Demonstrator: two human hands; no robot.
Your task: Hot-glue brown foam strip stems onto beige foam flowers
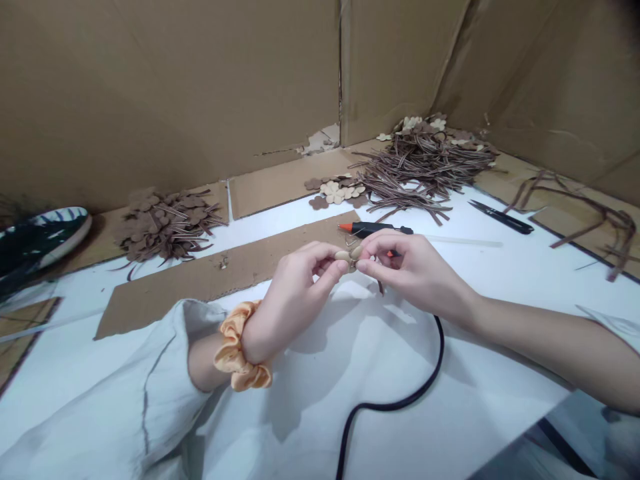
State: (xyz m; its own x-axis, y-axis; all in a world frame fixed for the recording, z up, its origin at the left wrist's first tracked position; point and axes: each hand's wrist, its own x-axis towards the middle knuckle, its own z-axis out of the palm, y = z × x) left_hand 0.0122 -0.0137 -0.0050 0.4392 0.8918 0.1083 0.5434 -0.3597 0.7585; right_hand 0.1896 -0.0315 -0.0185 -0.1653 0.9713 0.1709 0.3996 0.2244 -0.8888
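1. Closest to the person, a black cord (395, 405) curls across the white worktop (475, 400); its near end runs out of view, its far end disappears beneath the right hand (413, 268).
2. The left hand (300, 283), an orange scrunchie (235, 347) at its wrist, meets the right one just above the worktop. Between them is a small tan flower (343, 256); each grip is closed to a fingertip pinch on it.
3. I'd judge the flower light, thin and bendy, hardly slippery, though its petals might crease. The petal edges seem the best hold, leaving the centre free.
4. Fingers cover much of it: I can't make out its middle, nor whether the brown strip (381, 288) hanging below the right hand is joined to it.
5. Just beyond, a black glue gun (375, 229) with an orange nozzle lies partly hidden by that hand.
6. Farther back, a heap of brown strips (415, 163) tangles too thickly to count.
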